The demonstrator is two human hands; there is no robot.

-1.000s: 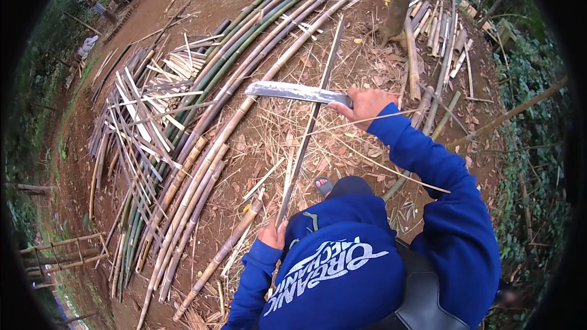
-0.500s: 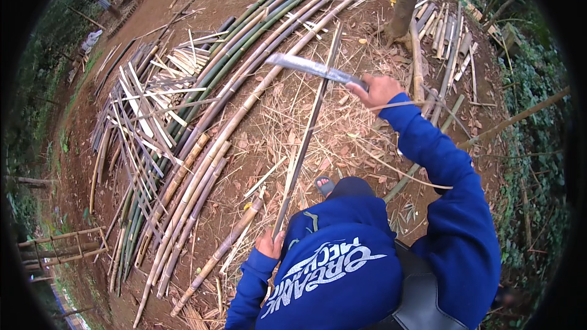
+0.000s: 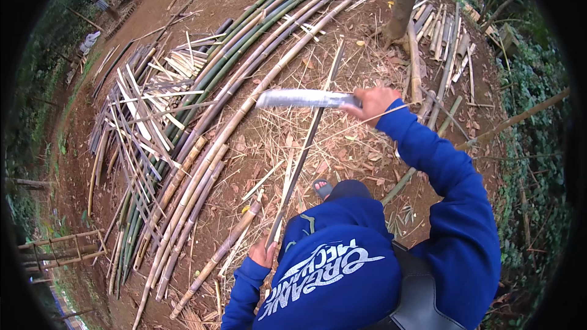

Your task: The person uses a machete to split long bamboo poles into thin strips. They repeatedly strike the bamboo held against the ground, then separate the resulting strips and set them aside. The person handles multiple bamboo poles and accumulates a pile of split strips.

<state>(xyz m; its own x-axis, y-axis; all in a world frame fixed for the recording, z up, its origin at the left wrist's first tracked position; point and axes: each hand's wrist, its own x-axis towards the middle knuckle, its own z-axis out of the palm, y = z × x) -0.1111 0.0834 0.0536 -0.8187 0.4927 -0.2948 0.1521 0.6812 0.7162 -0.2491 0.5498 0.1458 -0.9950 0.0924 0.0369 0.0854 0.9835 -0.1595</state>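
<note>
Gripped in my right hand is a machete with a broad, pale blade and a dark handle. Its blade points left and crosses over a long split bamboo strip; whether the two touch I cannot tell. Low down near my body, my left hand holds the near end of that strip. From there the strip slants up and away to the right, with one dark side and one pale side. A thin pale sliver runs past my right wrist.
Long bamboo poles curve along the left. Beside them lies a heap of split strips. A tree trunk rises at the upper right, near cut bamboo pieces. One short pole lies near my left arm. Shavings and dry leaves litter the ground.
The machete has swung nearer to me and now lies almost level, its tip lower. My right hand has come slightly down and left; my left hand still holds the strip, slightly lower.
</note>
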